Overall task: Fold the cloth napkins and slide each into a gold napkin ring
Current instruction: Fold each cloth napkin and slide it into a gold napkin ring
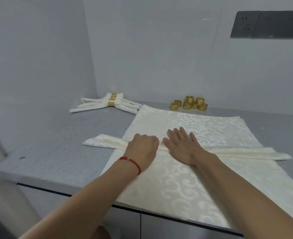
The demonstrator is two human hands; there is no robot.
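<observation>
table: flat napkins stacked at front right, near edge over table lip | folded strip across stack, ends past both sides | left hand, right hand side by side on strip | ringed napkins back left | loose rings behind stack | outlets on wall, upper right

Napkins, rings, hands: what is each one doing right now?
Long napkin: folded into a narrow strip, lying across the flat stack, no ring on it.
Flat napkins: unfolded, stacked on the counter.
Done napkins: folded, each in a gold ring, at the back left.
Loose rings: empty, piled at the back.
Left hand: fingers curled on the strip.
Right hand: flat, pressing the strip.
</observation>
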